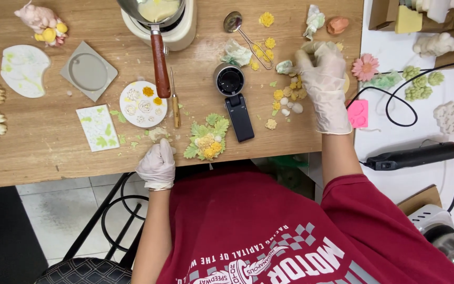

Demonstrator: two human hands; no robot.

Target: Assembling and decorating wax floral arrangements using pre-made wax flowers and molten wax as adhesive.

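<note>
My left hand (156,164), in a white glove, rests curled at the near edge of the wooden table (38,152). A small cream and green scrap (158,133) lies just beyond it. To its right sits a cluster of green leaves with yellow and cream flowers (206,139). My right hand (322,79), also gloved, reaches over a scatter of small yellow and white flower pieces (287,97). Its fingertips pinch a pale green lump (285,67).
A metal pot with a brown wooden handle (160,55) stands on a white heater (181,31). A round white mould (143,103), a thin tool (174,100), a black round device on a stand (232,89) and a strainer spoon (237,26) lie mid-table. A black corded tool (413,156) lies right.
</note>
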